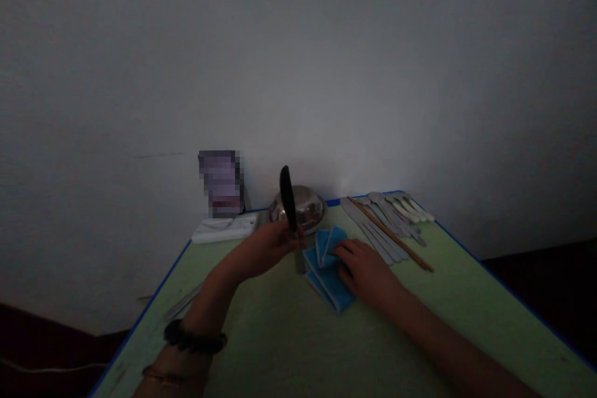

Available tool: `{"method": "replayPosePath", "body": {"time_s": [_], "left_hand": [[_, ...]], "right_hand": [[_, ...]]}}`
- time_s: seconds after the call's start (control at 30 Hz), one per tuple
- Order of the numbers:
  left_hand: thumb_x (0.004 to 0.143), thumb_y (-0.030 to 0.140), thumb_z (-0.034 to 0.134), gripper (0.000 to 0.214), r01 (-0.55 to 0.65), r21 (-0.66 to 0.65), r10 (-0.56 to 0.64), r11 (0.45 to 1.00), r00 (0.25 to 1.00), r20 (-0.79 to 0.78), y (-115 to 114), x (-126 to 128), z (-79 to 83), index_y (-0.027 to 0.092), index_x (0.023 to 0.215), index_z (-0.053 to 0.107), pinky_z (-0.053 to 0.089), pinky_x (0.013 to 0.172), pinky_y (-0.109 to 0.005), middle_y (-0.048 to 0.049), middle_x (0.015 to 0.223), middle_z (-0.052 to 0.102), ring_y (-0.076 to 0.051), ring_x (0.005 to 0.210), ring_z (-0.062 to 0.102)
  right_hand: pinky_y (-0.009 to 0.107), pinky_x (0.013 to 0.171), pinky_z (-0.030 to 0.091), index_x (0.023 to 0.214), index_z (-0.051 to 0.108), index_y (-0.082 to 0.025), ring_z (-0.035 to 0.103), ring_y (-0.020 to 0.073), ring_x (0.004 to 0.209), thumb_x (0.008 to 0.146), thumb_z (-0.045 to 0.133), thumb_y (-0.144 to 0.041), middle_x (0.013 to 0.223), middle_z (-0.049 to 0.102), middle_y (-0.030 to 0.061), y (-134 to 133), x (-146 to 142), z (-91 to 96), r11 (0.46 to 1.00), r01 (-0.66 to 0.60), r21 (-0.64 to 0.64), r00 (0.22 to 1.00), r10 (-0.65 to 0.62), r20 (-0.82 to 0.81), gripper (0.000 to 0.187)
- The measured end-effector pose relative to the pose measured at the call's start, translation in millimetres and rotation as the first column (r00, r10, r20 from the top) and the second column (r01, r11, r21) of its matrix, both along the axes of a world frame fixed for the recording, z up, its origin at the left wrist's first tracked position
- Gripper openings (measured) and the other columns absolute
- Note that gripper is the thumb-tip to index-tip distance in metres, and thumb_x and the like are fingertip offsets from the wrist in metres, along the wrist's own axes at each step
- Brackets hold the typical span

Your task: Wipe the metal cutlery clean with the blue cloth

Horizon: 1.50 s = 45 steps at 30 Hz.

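Over the middle of the table, my left hand is closed around a table knife. Its dark, round-ended blade points up, and its greyish lower end shows below my fingers. My right hand pinches a folded blue cloth with pale edging. The cloth hangs close beside the knife's lower end; whether the two touch, I cannot tell. Behind my left hand is a shiny metal bowl turned upside down, partly covered by the knife.
Several knives, wooden chopsticks and spoons lie at the back right. A white box-like object sits back left, below a blurred upright screen. Metal utensils lie near my left forearm. The wall borders the green table.
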<state>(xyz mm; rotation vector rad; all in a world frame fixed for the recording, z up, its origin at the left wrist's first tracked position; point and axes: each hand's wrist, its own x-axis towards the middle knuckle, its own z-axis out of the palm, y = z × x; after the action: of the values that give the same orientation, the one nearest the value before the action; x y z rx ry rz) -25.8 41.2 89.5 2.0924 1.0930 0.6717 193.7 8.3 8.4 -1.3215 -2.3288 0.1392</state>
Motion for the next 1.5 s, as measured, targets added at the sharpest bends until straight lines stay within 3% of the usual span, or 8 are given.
{"method": "replayPosePath", "body": {"time_s": [0.17,0.33,0.57,0.93,1.1,1.2,1.33,1.5], "left_hand": [[0.085,0.028,0.048,0.018,0.017,-0.013,-0.018,1.000,0.999,-0.026,-3.7,3.9,-1.7,0.020,0.079,0.063,0.046,0.071,-0.029,-0.0009,0.078,0.066,-0.019,0.077,0.061],[0.088,0.037,0.042,0.029,-0.047,-0.120,0.057,0.992,0.995,0.078,-21.3,28.4,-18.3,0.020,0.069,0.055,0.041,0.055,-0.023,0.0030,0.060,0.055,-0.014,0.056,0.052],[0.090,0.043,0.029,0.033,-0.080,-0.390,0.191,0.918,0.948,0.254,-50.3,52.7,-76.0,0.019,0.083,0.050,0.030,0.036,-0.019,0.0105,0.046,0.032,-0.009,0.035,0.032],[0.092,0.039,0.035,0.032,-0.024,-0.416,0.111,0.909,0.976,0.186,-48.3,51.4,-76.3,0.015,0.102,0.053,0.037,0.046,-0.021,0.0061,0.053,0.048,-0.012,0.046,0.046],[0.092,0.037,0.034,0.031,-0.032,-0.300,0.063,0.954,0.994,0.093,-53.0,52.6,-73.5,0.016,0.099,0.056,0.037,0.049,-0.022,0.0054,0.055,0.048,-0.013,0.050,0.047],[0.093,0.038,0.034,0.031,-0.012,-0.273,0.028,0.962,0.998,0.057,-53.8,52.3,-73.6,0.017,0.096,0.057,0.038,0.051,-0.021,0.0056,0.055,0.049,-0.013,0.051,0.048],[0.093,0.039,0.033,0.034,-0.025,-0.281,0.039,0.959,0.998,0.043,-53.0,53.6,-73.2,0.016,0.088,0.058,0.039,0.052,-0.022,0.0058,0.053,0.048,-0.012,0.050,0.048],[0.091,0.039,0.035,0.033,0.016,-0.331,-0.012,0.944,1.000,0.015,-52.7,52.5,-72.2,0.016,0.098,0.058,0.038,0.051,-0.021,0.0062,0.054,0.049,-0.013,0.051,0.049]], "right_hand": [[0.036,0.072,0.047,0.099,0.057,-0.018,0.061,0.0209,0.075,0.088,0.036,-0.025,0.083,0.065,0.0074,12.1,13.2,0.6,0.971,0.201,-0.126,0.917,-0.232,-0.324,0.025],[0.038,0.077,0.048,0.099,0.052,-0.021,0.060,0.0221,0.089,0.087,0.033,-0.045,0.096,0.063,0.0080,29.0,29.9,-5.9,0.862,0.439,-0.252,0.454,-0.455,-0.766,0.033],[0.034,0.072,0.053,0.114,0.035,-0.025,0.062,0.0183,0.096,0.085,0.031,-0.047,0.114,0.059,0.0093,35.2,30.4,-1.9,0.841,0.181,-0.510,-0.082,-0.504,-0.860,0.036],[0.036,0.100,0.035,0.093,0.061,-0.022,0.045,0.0201,0.119,0.088,0.037,-0.048,0.127,0.053,0.0058,1.3,-4.8,4.9,0.967,-0.088,-0.239,0.426,-0.181,-0.887,0.035],[0.035,0.090,0.042,0.088,0.057,-0.021,0.054,0.0196,0.103,0.075,0.061,-0.043,0.108,0.060,0.0070,6.9,-15.3,-8.5,0.923,0.104,-0.371,0.220,-0.385,-0.896,0.027],[0.033,0.082,0.046,0.100,0.054,-0.020,0.059,0.0172,0.089,0.068,0.069,-0.039,0.100,0.063,0.0043,8.6,-16.5,-11.0,0.850,-0.110,-0.516,0.020,-0.517,-0.856,0.040],[0.031,0.072,0.047,0.083,0.063,-0.013,0.061,0.0157,0.073,0.075,0.060,-0.045,0.083,0.068,0.0062,6.8,-16.5,-8.8,0.737,-0.433,-0.519,0.022,-0.567,-0.824,0.033],[0.031,0.072,0.048,0.090,0.062,-0.018,0.063,0.0152,0.073,0.074,0.062,-0.041,0.084,0.070,0.0026,14.6,-7.6,-4.2,0.794,-0.370,-0.483,-0.199,-0.575,-0.793,0.028]]}}
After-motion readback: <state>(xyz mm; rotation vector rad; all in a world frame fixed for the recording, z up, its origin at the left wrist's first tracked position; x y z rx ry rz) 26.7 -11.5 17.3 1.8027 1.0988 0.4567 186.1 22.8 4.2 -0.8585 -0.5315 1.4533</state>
